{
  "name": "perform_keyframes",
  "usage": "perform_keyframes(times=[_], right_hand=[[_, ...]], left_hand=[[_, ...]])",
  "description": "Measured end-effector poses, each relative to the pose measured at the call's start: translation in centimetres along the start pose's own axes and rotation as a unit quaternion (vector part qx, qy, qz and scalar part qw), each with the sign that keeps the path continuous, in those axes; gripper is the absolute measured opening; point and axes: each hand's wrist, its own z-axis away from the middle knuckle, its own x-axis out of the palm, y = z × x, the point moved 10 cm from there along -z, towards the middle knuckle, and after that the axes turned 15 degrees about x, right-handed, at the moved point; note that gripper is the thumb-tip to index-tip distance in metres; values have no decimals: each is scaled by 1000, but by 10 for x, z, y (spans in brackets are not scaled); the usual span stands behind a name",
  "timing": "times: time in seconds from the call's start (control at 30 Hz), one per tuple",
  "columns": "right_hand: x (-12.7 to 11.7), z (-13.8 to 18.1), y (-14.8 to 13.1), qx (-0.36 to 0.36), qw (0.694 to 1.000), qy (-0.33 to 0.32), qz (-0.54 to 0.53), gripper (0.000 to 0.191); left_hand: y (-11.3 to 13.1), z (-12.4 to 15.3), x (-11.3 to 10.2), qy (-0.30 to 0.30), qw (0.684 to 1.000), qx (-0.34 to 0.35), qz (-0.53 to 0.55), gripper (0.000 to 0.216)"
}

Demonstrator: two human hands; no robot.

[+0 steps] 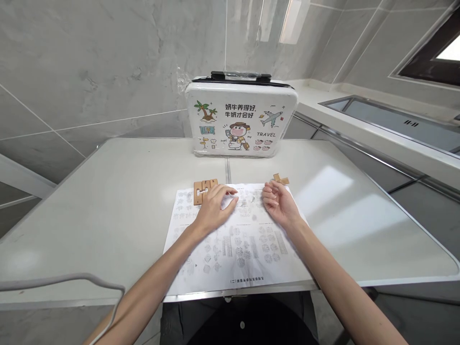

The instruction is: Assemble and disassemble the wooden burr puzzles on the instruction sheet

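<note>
My left hand rests on the printed sheet, its fingers bent and the thumb held apart, with nothing visible between them. Right beside its fingers lie flat wooden pieces with cut-out slots, placed side by side at the sheet's far left edge and partly covered by the hand. My right hand is turned with its palm side up on the right of the sheet. Its fingers curl in loosely, and I see nothing in them. Just beyond it, at the sheet's far edge, are small wooden pieces set at an angle to each other.
A white case with cartoon prints and a black handle stands upright at the table's back, wrapped in clear plastic. A grey cable crosses the front left of the white table. A counter with a sink is at the right.
</note>
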Motion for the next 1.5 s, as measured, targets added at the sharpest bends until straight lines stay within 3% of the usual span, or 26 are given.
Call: perform_keyframes(times=[0.13,0.33,0.47,0.6,0.83,1.17,1.5], right_hand=[[2,-1,6,-6,997,15,74,32],[8,1,9,-10,991,21,129,34],[12,4,11,-12,985,24,170,36],[15,5,12,-13,980,24,199,38],[16,4,12,-18,976,25,215,38],[21,8,12,-22,973,28,227,37],[25,12,15,-30,962,34,270,35]], left_hand=[[-19,0,-17,2,993,22,-117,37],[-55,4,-34,-52,989,3,-135,88],[-71,11,-39,-96,989,-31,-105,98],[-78,13,-40,-108,988,-58,-91,95],[-77,13,-39,-103,988,-59,-99,90],[-60,9,-39,-85,986,15,-141,87],[-17,5,0,-132,982,102,-94,92]])
